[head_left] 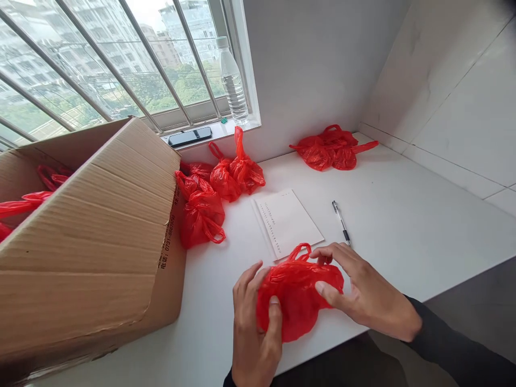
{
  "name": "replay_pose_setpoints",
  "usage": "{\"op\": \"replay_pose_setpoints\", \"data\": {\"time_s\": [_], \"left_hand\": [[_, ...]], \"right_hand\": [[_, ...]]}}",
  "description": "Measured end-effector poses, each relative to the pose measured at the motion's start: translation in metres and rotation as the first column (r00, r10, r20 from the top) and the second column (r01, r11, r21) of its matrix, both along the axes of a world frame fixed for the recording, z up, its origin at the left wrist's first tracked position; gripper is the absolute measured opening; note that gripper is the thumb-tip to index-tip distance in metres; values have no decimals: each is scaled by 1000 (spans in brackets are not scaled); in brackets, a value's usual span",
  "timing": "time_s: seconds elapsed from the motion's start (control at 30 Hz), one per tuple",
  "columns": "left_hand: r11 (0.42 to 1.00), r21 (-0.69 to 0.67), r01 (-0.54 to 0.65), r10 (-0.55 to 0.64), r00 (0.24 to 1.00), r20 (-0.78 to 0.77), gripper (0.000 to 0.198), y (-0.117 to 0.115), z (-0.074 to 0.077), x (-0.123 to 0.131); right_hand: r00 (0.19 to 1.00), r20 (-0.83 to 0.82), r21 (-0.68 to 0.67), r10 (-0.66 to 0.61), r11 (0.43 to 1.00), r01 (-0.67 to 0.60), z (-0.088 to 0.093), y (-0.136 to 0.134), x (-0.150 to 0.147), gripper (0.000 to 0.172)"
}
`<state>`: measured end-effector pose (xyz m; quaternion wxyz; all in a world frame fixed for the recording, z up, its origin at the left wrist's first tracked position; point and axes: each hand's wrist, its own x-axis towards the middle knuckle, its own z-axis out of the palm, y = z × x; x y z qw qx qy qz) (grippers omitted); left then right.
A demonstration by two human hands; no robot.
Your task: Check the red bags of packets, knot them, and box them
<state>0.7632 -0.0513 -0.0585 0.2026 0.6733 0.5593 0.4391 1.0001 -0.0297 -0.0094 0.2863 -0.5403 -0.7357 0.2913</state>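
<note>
A crumpled red plastic bag (296, 301) rests near the front edge of the white table, its handle loops standing up at the back. My left hand (256, 322) cups its left side, thumb in front and fingers curved round behind. On the opposite side, my right hand (355, 285) has its thumb against the front of the bag and its fingers bent over the top edge. Whatever the bag contains is hidden. Just behind it lies a notebook (288, 223) with handwritten lines, and a black-and-clear pen (342, 223) is to the right.
A large cardboard box (100, 231) with red bags inside stands at left. Several knotted red bags (201, 212) sit beside it. More red bags (332, 148) lie against the back wall. On the windowsill are a phone (189, 137) and a water bottle (234, 86).
</note>
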Motion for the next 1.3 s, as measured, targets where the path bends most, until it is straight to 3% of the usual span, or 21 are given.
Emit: {"op": "replay_pose_setpoints", "data": {"time_s": [0.13,0.23,0.33,0.4,0.47,0.7,0.8,0.93,1.0,1.17,1.3], "left_hand": [[998,63,13,-6,994,-111,27,11,-3,4],[999,43,9,-5,996,-89,16,13,-2,-6],[991,-106,-85,90,995,44,20,10,4,-15],[955,-243,-169,215,961,174,27,9,9,-18],[934,-295,-202,280,926,252,31,9,14,-17],[979,-134,-154,184,948,258,22,8,35,1],[982,-125,-141,170,949,265,17,7,41,0],[916,-170,-362,397,875,276,29,3,49,-7],[893,-152,-423,449,859,245,31,0,55,-9],[924,-156,-348,380,874,302,26,-8,71,-7],[968,-61,-242,243,856,457,24,-8,76,-5]], "right_hand": [[1000,22,-53,5,999,-3,-3,4,-11,13],[997,-28,-88,-76,993,73,-2,4,-7,22],[979,-95,-137,-182,976,168,1,3,3,28],[961,-137,-158,-240,963,218,1,3,10,31],[952,-161,-168,-259,958,232,-1,3,14,32],[978,-72,-88,-195,978,189,-7,4,8,31],[973,-119,-115,-197,976,184,-3,5,7,28],[936,-233,-206,-263,954,216,1,5,15,30],[928,-251,-232,-275,948,218,2,5,20,29],[941,-216,-245,-262,947,208,-1,2,24,28],[955,-96,-100,-279,958,270,-1,-2,16,36]]}}
